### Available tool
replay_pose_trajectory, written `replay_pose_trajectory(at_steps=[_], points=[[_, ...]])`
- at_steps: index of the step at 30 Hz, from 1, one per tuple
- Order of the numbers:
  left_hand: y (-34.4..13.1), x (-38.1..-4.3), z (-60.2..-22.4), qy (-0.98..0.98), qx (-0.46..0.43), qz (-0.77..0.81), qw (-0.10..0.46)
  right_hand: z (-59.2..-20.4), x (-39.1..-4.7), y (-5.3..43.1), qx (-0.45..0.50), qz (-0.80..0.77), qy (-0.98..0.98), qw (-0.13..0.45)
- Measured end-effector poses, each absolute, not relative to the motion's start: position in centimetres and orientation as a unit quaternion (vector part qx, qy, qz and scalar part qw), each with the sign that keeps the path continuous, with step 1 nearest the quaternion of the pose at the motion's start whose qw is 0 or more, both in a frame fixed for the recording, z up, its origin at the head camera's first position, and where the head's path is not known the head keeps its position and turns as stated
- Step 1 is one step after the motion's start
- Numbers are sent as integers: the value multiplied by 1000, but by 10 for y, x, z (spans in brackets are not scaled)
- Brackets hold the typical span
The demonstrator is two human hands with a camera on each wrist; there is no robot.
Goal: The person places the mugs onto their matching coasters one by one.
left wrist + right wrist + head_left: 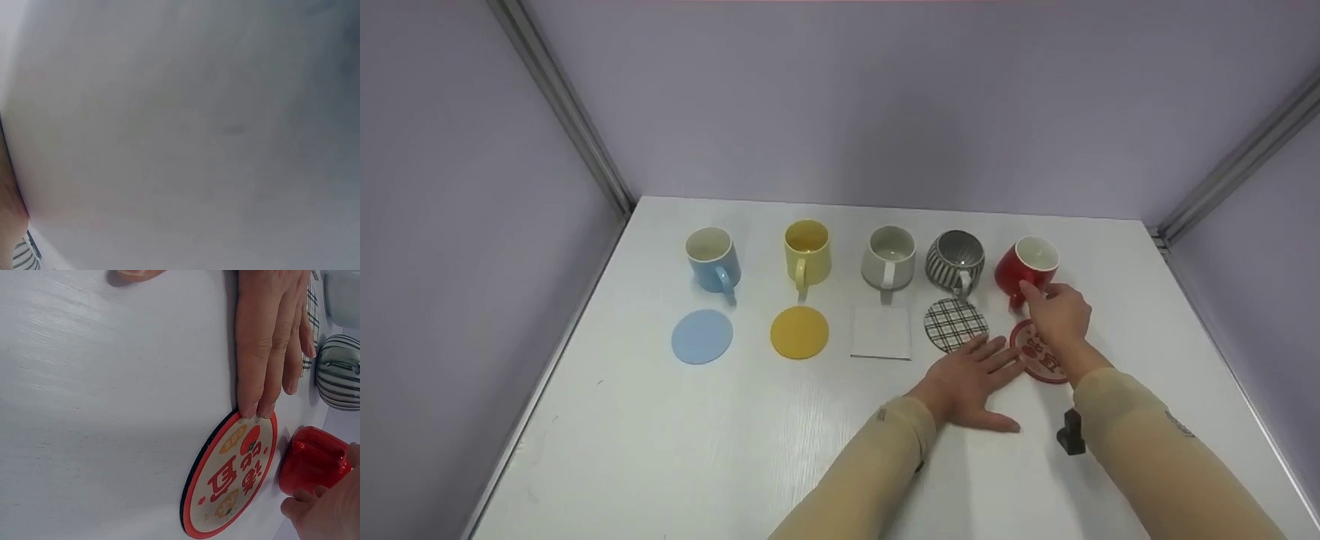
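My right hand point(1061, 315) holds the red mug point(1026, 266), with the thumb at its handle side. The mug has a white inside and stands upright, just behind a round red-rimmed coaster point(1039, 352) with printed characters. In the right wrist view, the right hand point(332, 506) shows beside the glossy mug point(315, 461). My left hand point(971, 382) lies flat on the table with spread fingers. Its fingertips touch the edge of the red coaster point(230, 478) and overlap the black-and-white checked coaster point(955, 324) in the head view. The left wrist view shows mostly blurred table surface point(180, 135).
Along the back stand a blue mug point(714, 262), a yellow mug point(808, 259), a white mug point(889, 262) and a striped mug point(955, 262). In front lie a blue coaster point(702, 337), a yellow coaster point(799, 332) and a square white coaster point(881, 332). Walls point(885, 97) enclose the table.
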State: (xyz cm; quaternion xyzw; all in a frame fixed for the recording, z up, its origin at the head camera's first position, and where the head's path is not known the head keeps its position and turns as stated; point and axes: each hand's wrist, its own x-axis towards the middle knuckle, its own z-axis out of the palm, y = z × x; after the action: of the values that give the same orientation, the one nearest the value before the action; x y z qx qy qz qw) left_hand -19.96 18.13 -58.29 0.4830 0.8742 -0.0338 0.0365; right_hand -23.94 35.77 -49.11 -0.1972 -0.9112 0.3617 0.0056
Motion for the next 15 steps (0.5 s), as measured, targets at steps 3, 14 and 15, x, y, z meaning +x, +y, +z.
replay_pose_trajectory(at_steps=[3,14,15], points=[[180,-200,-580,873,485,-38,32,-489,-240,358,-202,366,-908,2],[176,-201,-578,871,490,-28,35,-485,-240,368,-197,400,-894,-35],[176,-201,-578,871,490,-29,32,-484,-241,369,-195,402,-894,-40]])
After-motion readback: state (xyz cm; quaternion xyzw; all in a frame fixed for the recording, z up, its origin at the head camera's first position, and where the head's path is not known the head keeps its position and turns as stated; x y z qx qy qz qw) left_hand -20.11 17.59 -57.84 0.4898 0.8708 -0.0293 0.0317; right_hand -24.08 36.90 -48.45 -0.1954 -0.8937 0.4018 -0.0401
